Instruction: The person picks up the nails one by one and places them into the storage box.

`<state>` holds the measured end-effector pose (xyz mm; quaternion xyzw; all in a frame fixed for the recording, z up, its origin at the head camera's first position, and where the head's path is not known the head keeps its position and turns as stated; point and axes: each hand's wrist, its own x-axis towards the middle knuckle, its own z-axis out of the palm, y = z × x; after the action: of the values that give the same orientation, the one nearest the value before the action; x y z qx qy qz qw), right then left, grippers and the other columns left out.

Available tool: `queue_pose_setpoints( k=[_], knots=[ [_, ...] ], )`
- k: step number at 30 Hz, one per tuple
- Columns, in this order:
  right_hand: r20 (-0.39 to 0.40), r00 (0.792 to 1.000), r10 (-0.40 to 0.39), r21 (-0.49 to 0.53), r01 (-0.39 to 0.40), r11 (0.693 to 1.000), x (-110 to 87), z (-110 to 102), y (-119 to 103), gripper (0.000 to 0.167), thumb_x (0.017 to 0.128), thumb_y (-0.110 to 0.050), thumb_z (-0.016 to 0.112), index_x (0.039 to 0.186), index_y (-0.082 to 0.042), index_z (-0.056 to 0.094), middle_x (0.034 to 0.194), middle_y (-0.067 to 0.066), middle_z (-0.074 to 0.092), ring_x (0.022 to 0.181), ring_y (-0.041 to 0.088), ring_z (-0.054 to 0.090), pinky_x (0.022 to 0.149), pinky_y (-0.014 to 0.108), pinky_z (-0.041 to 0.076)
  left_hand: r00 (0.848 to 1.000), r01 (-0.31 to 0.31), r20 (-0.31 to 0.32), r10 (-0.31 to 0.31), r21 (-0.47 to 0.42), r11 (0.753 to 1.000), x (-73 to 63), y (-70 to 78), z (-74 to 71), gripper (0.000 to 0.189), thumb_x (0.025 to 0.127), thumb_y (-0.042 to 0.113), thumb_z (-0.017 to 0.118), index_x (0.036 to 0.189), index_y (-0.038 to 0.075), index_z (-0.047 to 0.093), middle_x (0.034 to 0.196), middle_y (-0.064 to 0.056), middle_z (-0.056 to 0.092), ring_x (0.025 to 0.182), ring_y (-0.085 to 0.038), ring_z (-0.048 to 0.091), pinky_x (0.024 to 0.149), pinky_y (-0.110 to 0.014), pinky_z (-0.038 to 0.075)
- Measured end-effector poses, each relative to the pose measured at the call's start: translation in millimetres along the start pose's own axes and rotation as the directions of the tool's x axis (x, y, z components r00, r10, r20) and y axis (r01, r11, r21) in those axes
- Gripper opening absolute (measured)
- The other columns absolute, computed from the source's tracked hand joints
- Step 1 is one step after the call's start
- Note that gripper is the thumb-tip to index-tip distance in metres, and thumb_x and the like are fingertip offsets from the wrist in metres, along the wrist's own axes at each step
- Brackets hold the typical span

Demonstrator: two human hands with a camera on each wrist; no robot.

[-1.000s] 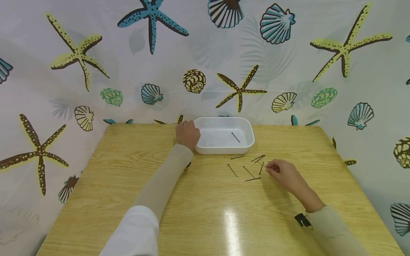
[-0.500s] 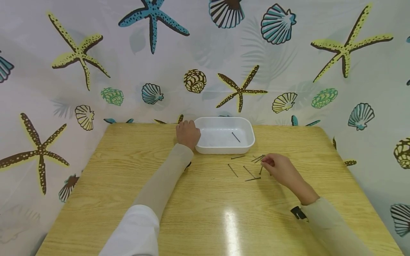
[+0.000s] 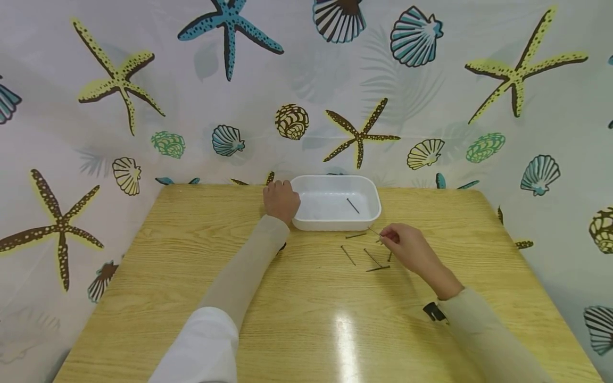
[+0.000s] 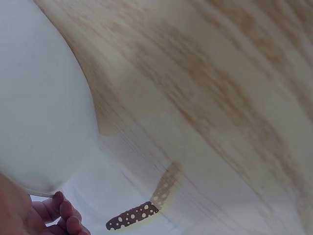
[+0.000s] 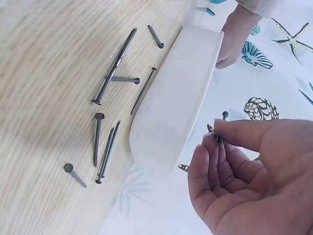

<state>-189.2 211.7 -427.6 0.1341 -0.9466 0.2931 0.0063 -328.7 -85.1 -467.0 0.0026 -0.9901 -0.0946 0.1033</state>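
At the back of the table, a white plastic container [image 3: 330,225] has one dark nail [image 3: 353,206] lying inside. My left hand [image 3: 281,201] grips its left end; in the left wrist view, thumb and fingers [image 4: 58,208] pinch the rim. Between the thumb and fingertips of my right hand [image 3: 407,247] is a nail [image 3: 374,231], its end pointing toward the container's front right corner. The right wrist view shows the held nail's head [image 5: 225,115] beyond the fingertips. Below and left of this hand, several loose nails [image 3: 348,255] lie on the wood.
The wood-grain table [image 3: 287,319] runs back to a cloth [image 3: 306,69] printed with starfish and shells, which hangs behind and along the sides. Seen from the right wrist, more nails [image 5: 98,139] lie in front of the container, some crossing or side by side.
My right hand has moved left and toward the container, carrying a nail up from the right edge of the loose nails. The left hand and container have stayed in place.
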Motion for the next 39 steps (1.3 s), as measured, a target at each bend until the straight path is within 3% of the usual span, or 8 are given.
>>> queue_pose_setpoints(
  k=[21, 27, 39],
  knots=[
    [-0.019, 1.0, -0.023, 0.0, 0.023, 1.0, 32.4, 1, -15, 0.014, 0.091, -0.013, 0.06, 0.097, -0.002, 0.064, 0.083, 0.007, 0.061, 0.073, 0.019, 0.055, 0.065, 0.034, 0.047, 1.0, 0.015, 0.017, -0.015, 0.044, 0.999, 1.6, 1.7, 0.3, 0.029, 0.093, 0.024, 0.041, 0.099, 0.005, 0.061, 0.096, -0.011, 0.06, 0.097, -0.028, 0.052, 0.087, -0.042, 0.038],
    [-0.025, 1.0, -0.017, -0.004, 0.017, 1.0, 43.3, 4, -18, 0.014, 0.091, -0.014, 0.06, 0.097, -0.001, 0.063, 0.084, 0.008, 0.061, 0.073, 0.019, 0.054, 0.064, 0.033, 0.046, 1.0, 0.013, -0.007, -0.013, 0.035, 0.999, 3.0, 1.2, 2.6, 0.028, 0.093, 0.024, 0.041, 0.095, 0.005, 0.061, 0.092, -0.01, 0.059, 0.092, -0.028, 0.053, 0.084, -0.041, 0.039],
    [-0.052, 0.996, -0.077, 0.003, 0.077, 0.997, 66.6, 17, -19, 0.012, 0.09, -0.011, 0.06, 0.094, 0.0, 0.064, 0.082, 0.009, 0.062, 0.074, 0.02, 0.057, 0.067, 0.036, 0.047, 1.0, 0.011, 0.013, -0.012, 0.035, 0.999, 2.3, -0.3, 2.6, 0.029, 0.093, 0.024, 0.041, 0.1, 0.005, 0.062, 0.096, -0.01, 0.06, 0.095, -0.029, 0.052, 0.087, -0.042, 0.038]
  ],
)
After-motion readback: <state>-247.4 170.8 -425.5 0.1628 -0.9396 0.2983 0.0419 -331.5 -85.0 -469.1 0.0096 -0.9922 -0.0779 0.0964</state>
